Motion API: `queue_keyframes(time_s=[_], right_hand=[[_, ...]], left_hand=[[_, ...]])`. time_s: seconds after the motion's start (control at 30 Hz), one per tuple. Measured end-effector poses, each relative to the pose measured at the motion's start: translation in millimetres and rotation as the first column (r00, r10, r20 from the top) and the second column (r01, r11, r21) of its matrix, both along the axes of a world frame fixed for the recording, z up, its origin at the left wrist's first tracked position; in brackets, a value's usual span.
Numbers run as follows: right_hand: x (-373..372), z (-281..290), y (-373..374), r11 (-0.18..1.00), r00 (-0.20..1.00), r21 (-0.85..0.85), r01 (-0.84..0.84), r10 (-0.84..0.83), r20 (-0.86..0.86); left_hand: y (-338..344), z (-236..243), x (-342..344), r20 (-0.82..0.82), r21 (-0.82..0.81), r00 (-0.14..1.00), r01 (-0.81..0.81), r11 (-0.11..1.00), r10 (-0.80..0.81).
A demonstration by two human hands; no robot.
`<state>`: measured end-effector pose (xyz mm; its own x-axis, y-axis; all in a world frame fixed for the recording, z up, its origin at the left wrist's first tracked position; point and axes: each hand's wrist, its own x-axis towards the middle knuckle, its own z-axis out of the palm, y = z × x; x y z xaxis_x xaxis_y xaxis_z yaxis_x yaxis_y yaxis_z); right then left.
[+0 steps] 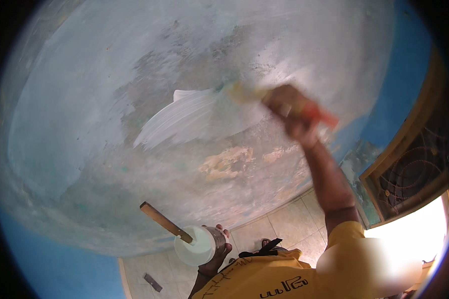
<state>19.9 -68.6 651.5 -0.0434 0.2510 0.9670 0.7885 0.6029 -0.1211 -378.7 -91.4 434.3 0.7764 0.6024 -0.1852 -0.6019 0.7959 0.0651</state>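
Blurred by motion, a wide paintbrush (242, 93) with pale yellowish bristles and a red handle end is against the wall (75, 124). My right hand (292, 112) is closed around it, arm reaching up and forward. Fresh white paint (179, 117) lies in a curved streak to the left of the bristles. Low in the middle, my left hand (220, 249) grips a small white bucket (197, 258) from its right side. White paint shows inside, and a flat wooden stick (164, 222) leans out over the rim toward the upper left.
Bare peach patches (227, 162) mark the grey wall. Blue wall areas (65, 254) flank it. To the right are a wood-framed window (409, 174) with a dark grille and a bright opening (414, 229). A dark flat piece (153, 282) lies on the tiled floor (294, 224).
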Motion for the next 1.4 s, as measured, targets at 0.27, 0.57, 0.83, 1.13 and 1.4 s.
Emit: queue_keyframes(time_s=[0.27, 0.57, 0.83, 1.13, 1.4], right_hand=[[82, 76, -39, 0.77, 0.775, 0.305, 0.56, -0.357, -0.522], [-93, -1, 14, 0.981, 0.904, 0.183, 0.061, -0.132, 0.406], [44, 84, -10, 0.963, 0.912, 0.149, -0.224, 0.261, -0.317], [-30, 1, 16, 0.871, 0.877, 0.153, 0.467, -0.478, 0.047], [-102, -62, 32, 0.998, 0.961, -0.023, -0.053, 0.057, 0.27]], left_hand=[[-3, -3, 1, 0.053, -0.034, 0.999, -0.01, 0.999, 0.012], [-2, 5, 0, 0.01, -0.098, 1.0, 0.012, 0.995, -0.011], [-7, 10, 1, 0.021, -0.176, 0.999, -0.037, 0.984, 0.042], [-4, 0, 8, -0.088, 0.122, 0.995, -0.027, 0.992, 0.037], [-8, -15, 0, -0.487, 0.547, 0.842, 0.087, 0.833, 0.232]])
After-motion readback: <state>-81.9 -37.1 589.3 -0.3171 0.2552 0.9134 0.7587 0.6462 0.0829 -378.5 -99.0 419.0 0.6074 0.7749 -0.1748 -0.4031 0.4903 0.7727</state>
